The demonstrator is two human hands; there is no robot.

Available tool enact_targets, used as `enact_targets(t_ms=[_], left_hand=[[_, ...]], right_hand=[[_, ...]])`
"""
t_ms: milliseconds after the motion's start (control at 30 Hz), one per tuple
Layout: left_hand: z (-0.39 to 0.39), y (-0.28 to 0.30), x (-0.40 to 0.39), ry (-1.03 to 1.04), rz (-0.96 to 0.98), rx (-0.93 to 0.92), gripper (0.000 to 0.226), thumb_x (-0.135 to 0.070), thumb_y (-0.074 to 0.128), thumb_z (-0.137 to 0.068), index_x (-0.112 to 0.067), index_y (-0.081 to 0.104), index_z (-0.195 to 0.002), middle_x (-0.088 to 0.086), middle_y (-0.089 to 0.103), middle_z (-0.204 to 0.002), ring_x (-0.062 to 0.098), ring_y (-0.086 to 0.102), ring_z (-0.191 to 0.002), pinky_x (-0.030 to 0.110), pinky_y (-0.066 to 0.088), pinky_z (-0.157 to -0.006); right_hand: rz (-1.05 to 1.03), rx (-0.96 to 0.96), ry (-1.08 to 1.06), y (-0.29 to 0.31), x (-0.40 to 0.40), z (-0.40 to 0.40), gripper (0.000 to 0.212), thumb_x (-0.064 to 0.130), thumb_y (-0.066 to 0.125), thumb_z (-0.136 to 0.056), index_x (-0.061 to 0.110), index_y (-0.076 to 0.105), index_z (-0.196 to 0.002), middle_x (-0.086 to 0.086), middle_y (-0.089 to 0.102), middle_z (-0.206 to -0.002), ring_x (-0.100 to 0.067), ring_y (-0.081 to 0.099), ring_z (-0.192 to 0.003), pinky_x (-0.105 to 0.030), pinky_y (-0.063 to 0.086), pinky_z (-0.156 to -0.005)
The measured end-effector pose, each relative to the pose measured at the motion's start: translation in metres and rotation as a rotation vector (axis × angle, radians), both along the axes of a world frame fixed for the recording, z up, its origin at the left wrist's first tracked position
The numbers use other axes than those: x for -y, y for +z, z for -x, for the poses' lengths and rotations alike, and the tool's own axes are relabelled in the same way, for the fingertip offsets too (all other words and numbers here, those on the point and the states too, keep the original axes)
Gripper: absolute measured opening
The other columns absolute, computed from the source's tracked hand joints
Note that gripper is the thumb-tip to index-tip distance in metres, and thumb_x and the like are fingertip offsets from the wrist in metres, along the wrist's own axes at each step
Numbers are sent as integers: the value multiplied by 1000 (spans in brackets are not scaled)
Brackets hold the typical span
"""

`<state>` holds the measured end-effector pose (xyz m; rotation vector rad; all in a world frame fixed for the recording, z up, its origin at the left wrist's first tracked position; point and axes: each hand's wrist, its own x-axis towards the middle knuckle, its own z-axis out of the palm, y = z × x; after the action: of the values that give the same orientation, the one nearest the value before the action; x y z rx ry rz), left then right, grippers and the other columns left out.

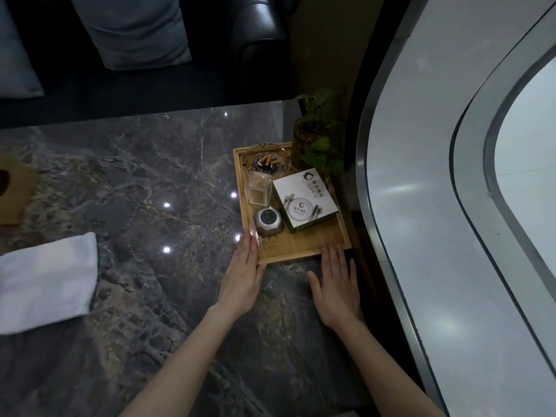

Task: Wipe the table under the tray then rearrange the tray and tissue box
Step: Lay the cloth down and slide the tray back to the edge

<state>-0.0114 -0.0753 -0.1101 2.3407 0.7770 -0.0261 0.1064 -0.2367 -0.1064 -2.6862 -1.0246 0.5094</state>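
A wooden tray (304,251) sits at the right edge of the dark marble table (135,182). On it stand a white tissue box (304,197), a glass ashtray (267,161) with cigarette butts, a clear toothpick holder (258,188) and a small silver device (268,221). My left hand (245,275) lies flat with fingers together, its fingertips against the tray's near left corner. My right hand (335,284) lies flat on the table, fingertips touching the tray's near right edge. Neither hand grips anything. A folded white cloth (48,281) lies at the table's left.
A potted plant (316,136) stands right behind the tray at the table's far right corner. A brown cardboard box (13,188) sits at the left edge. A dark sofa with grey cushions (135,28) lies beyond the table. A curved grey wall (436,206) borders the right.
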Motion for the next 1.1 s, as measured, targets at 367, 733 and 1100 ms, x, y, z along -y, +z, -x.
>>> enact_targets(t_ms=[367,733,1100], left_hand=[[3,-2,5,9,2,9,63,-35,28,-96,-19,-11,-143,-9,-23,-147,4,-17,-136,25,-3,-112],[-1,-1,4,20,-15,11,63,-33,29,-97,-17,-10,-143,-6,-22,-148,6,-16,-136,27,-2,-114],[-1,-2,1,9,-30,-10,63,-36,28,-96,-20,-10,-143,-7,-23,-147,5,-16,-136,28,-3,-113]], right_hand=[[11,11,1,-2,5,4,61,45,18,-96,22,-18,-140,1,-10,-157,-6,-21,-136,-34,-13,-114],[0,-20,-16,0,-2,2,63,46,17,-96,20,-22,-137,5,-27,-146,-9,-25,-136,-32,-15,-113],[-33,9,-62,4,-9,3,57,38,21,-97,13,5,-146,-6,6,-158,-14,-4,-144,-35,-10,-115]])
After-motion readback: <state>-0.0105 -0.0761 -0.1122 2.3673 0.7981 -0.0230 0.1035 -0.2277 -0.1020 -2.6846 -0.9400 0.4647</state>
